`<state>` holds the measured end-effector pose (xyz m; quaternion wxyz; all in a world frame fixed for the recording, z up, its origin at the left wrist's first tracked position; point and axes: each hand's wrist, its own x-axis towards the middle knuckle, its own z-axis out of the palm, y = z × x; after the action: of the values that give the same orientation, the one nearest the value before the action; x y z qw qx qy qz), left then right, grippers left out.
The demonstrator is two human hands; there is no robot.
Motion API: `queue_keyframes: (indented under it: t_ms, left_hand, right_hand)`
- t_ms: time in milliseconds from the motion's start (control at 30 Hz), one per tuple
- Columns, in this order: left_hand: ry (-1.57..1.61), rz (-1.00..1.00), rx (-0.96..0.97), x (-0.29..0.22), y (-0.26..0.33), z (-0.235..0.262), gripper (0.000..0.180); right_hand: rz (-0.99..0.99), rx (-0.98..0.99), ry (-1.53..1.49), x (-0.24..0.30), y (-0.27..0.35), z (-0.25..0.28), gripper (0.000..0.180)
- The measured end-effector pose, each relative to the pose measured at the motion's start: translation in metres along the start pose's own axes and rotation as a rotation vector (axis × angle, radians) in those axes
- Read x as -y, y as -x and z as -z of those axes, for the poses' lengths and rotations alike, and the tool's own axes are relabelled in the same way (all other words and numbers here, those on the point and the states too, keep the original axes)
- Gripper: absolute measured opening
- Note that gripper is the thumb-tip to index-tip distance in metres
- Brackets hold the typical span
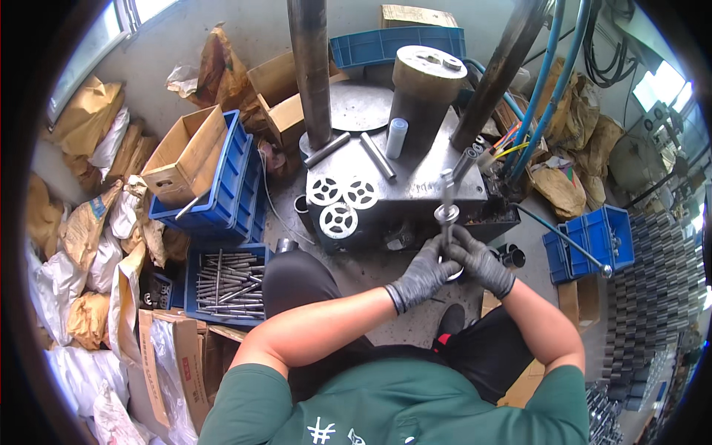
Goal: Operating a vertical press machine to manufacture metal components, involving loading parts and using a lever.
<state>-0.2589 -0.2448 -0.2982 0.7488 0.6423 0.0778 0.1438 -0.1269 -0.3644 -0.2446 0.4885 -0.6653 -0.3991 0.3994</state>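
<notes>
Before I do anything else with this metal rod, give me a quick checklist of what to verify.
1. Both hands on the rod: left hand and right hand both grip the metal rod. Ok.
2. Gloves on: both hands wear dark gloves. Ok.
3. Rod upright: it stands roughly vertical. Ok.
4. Disc seated on the rod: sits partway up; fit cannot tell.
5. Machine top free: loose bars and spoked wheels lie on it. Not ok.
6. Spare rods at hand: blue crate by the left knee holds rods. Ok.
</notes>
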Motion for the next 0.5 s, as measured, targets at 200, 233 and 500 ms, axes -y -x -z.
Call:
queue_keyframes:
  t_ms: [200,233,500]
  left_hand:
    - [0.551,0.327,-0.100,0.008,0.008,-0.003,0.018]
    - [0.547,0.384,-0.136,0.009,0.009,-0.003,0.017]
    - [0.697,0.706,-0.225,0.003,-0.003,0.003,0.010]
  right_hand:
    - [-0.415,0.135,0.091,0.005,0.012,0.033,0.083]
    - [-0.273,0.201,0.389,0.006,0.010,0.038,0.079]
    - [-0.095,0.273,0.885,0.001,-0.011,0.065,0.061]
